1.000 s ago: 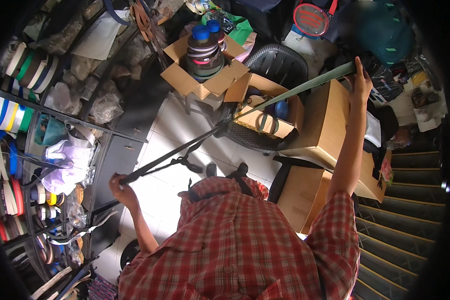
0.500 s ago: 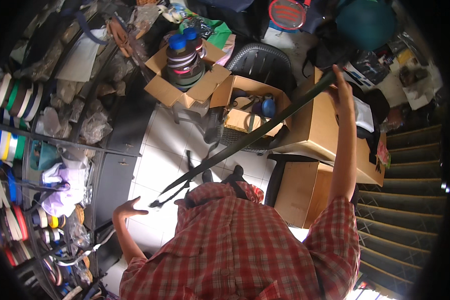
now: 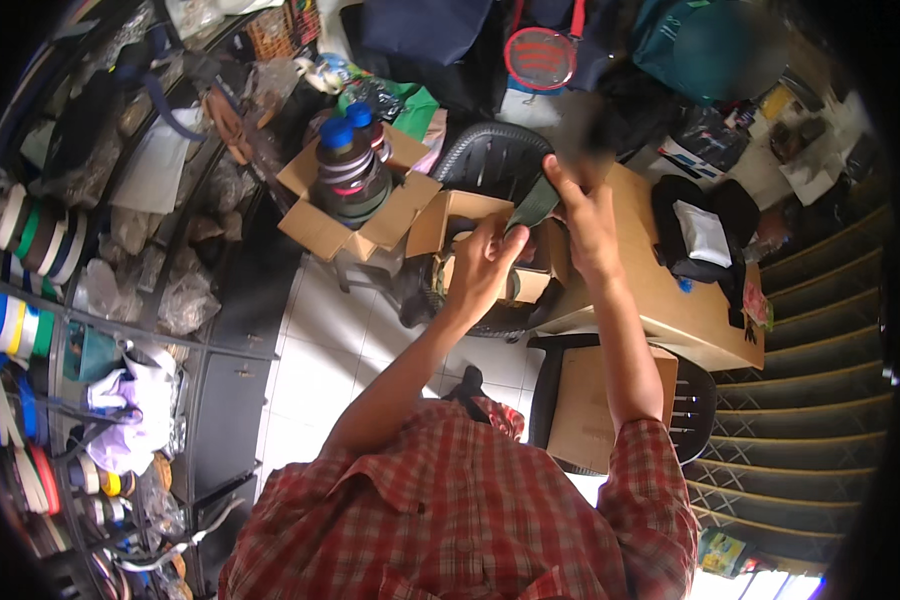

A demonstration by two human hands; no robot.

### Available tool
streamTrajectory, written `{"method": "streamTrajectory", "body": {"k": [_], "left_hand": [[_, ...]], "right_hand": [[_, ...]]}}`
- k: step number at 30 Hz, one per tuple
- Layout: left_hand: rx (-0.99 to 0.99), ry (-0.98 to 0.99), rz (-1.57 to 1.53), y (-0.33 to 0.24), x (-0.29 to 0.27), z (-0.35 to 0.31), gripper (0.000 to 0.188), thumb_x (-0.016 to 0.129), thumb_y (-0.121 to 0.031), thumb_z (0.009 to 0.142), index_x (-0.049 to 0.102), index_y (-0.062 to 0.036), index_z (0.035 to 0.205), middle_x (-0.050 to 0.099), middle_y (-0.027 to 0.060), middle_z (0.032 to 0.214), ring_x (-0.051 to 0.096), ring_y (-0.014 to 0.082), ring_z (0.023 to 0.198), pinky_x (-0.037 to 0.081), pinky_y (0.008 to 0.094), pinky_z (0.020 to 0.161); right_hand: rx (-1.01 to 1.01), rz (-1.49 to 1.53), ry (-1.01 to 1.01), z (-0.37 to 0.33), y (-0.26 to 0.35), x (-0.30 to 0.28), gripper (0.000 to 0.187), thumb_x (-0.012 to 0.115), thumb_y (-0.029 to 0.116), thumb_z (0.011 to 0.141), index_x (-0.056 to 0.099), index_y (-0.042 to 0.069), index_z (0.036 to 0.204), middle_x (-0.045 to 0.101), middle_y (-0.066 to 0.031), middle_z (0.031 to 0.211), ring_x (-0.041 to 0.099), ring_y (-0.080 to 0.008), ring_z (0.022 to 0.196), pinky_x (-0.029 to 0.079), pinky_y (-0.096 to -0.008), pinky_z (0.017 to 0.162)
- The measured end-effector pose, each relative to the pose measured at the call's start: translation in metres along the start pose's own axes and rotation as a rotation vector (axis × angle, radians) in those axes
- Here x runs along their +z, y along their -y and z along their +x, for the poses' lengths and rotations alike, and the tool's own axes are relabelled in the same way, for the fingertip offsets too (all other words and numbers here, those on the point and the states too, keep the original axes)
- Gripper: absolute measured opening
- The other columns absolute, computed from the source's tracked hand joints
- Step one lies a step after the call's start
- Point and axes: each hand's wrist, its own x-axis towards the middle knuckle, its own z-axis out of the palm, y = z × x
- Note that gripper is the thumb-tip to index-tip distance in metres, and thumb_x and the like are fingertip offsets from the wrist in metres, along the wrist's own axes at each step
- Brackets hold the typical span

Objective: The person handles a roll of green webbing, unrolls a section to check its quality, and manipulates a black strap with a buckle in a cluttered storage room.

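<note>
A dark green webbing strap [image 3: 536, 203] spans the short gap between my two hands, in front of a small carton. My left hand [image 3: 485, 262] grips its lower part, thumb laid along the strap. At the upper end, the fingers of my right hand [image 3: 587, 228] are closed on the strap. Both hands are raised over the open carton [image 3: 434, 222] that sits on a black chair [image 3: 502, 150]. What remains of the strap is hidden behind my hands and arms.
A taller carton [image 3: 315, 222] with rolls of webbing and blue-capped bottles stands to the left. A brown cardboard box [image 3: 635, 240] lies at the right, near a slatted shutter [image 3: 800, 400]. Shelves [image 3: 160, 335] of strap rolls and bags line the left.
My left hand has come up from the lower left and taken hold of the strap. My right hand has moved left and down; the long stretched strap now shows only as a short piece.
</note>
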Motion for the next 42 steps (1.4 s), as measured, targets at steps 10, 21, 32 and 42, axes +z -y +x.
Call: {"method": "streamTrajectory", "body": {"k": [10, 21, 32, 42], "left_hand": [[-0.113, -0.041, -0.163, 0.006, -0.001, 0.000, 0.015, 0.061, -0.018, 0.095, 0.059, -0.0041, 0.098, 0.046, -0.0038, 0.056, 0.037, 0.0021, 0.046, 0.026, 0.0210, 0.041], [0.041, -0.050, -0.196, 0.014, -0.027, -0.005, 0.065, 0.063, -0.010, 0.091, 0.032, -0.0087, 0.147, 0.054, -0.0027, 0.069, 0.042, 0.0033, 0.053, 0.035, 0.0189, 0.050], [-0.080, -0.077, -0.224, 0.020, -0.061, -0.004, 0.018, 0.059, -0.023, 0.095, 0.053, -0.0065, 0.096, 0.055, 0.0008, 0.067, 0.035, 0.0008, 0.045, 0.025, 0.0175, 0.041], [0.015, -0.153, 0.019, 0.013, -0.056, -0.013, 0.020, 0.062, -0.019, 0.094, 0.056, -0.0027, 0.084, 0.060, 0.0027, 0.066, 0.038, 0.0005, 0.046, 0.025, 0.0179, 0.042]], "right_hand": [[0.235, 0.236, 0.117, 0.000, -0.014, -0.010, 0.040, 0.059, 0.043, 0.092, 0.057, 0.003, 0.092, 0.061, -0.0041, 0.073, 0.061, -0.0131, 0.059, 0.048, -0.0266, 0.054], [0.438, 0.546, 0.226, 0.003, -0.043, 0.028, 0.038, 0.046, 0.044, 0.097, 0.061, 0.010, 0.104, 0.064, -0.0017, 0.094, 0.057, -0.0131, 0.082, 0.043, -0.0303, 0.074], [0.024, -0.057, 0.158, -0.006, -0.058, 0.030, 0.042, 0.043, 0.043, 0.100, 0.058, 0.003, 0.099, 0.056, -0.0016, 0.078, 0.050, -0.0105, 0.071, 0.041, -0.0265, 0.065], [0.058, -0.128, 0.159, -0.011, -0.060, 0.024, 0.056, 0.078, 0.042, 0.078, 0.060, -0.006, 0.101, 0.066, -0.0086, 0.083, 0.060, -0.0139, 0.079, 0.048, -0.0267, 0.074]]}}
